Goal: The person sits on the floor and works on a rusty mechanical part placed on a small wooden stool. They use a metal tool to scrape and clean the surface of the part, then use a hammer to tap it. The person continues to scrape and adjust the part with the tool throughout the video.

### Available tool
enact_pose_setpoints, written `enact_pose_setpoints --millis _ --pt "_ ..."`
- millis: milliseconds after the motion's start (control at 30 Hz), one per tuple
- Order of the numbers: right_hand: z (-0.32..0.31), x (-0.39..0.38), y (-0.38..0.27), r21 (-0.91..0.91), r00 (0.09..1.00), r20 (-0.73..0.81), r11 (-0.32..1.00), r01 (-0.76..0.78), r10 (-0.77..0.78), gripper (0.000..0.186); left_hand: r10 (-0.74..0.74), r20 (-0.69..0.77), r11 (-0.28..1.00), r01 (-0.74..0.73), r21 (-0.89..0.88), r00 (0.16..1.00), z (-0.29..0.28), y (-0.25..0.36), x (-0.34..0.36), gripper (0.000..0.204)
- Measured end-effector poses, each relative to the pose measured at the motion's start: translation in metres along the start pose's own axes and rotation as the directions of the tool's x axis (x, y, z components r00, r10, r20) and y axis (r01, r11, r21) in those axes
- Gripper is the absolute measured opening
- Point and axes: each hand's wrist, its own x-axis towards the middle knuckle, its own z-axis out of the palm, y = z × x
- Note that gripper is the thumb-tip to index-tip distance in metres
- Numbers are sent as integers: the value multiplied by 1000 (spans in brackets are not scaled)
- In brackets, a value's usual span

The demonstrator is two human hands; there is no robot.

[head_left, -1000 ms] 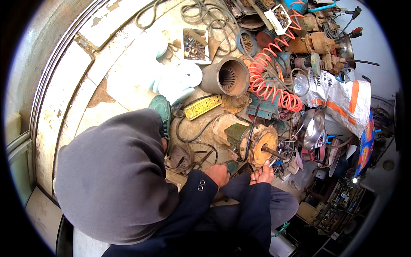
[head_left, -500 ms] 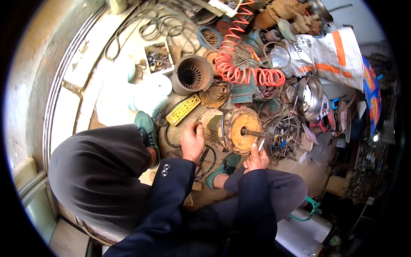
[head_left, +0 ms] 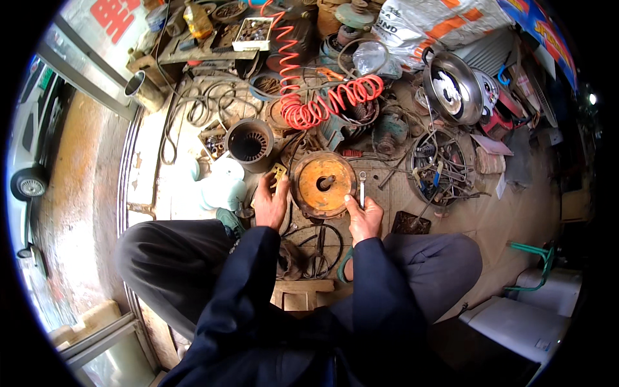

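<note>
I see clutter ringing the work: a coiled orange air hose (head_left: 322, 106) behind, a black finned housing (head_left: 250, 143) to the left, a shiny steel bowl (head_left: 453, 93) and a tangle of tools (head_left: 438, 174) to the right. The round, rusty orange motor end cover (head_left: 322, 184) stands on the floor between my knees, its shaft hole dark. My left hand (head_left: 271, 203) grips its left rim; my right hand (head_left: 364, 216) pinches a small wrench (head_left: 362, 188) at the right rim. Half a second ago the cover sat further right in view.
</note>
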Motion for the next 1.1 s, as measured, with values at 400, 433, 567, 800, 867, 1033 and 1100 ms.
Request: enact_pose_setpoints --millis 400,433,567,800,867,1033,1100 --pt "0 7 14 22 998 -5 998 63 -63 29 150 -40 980 -143 140 988 -9 -1 -28 51" --pt "-2 6 11 21 999 -12 998 50 -50 29 197 -29 965 -189 181 980 -7 8 -20 48" --pt "-9 5 9 29 999 -35 999 42 -41 30 403 185 811 -443 381 896 3 53 7 46" --pt "-6 2 2 -17 1000 -8 1000 7 -7 31 256 474 687 -503 524 843 4 51 29 59" --pt "-4 0 -1 -7 1000 8 1000 -11 11 32 281 392 760 -453 467 876 5 36 28 60" --pt "-9 4 6 4 1000 -9 1000 23 -23 31 25 401 955 -141 262 916 11 31 29 69" --pt "-9 5 9 10 1000 -5 1000 22 -22 32 45 427 967 -147 209 903 12 32 30 64"
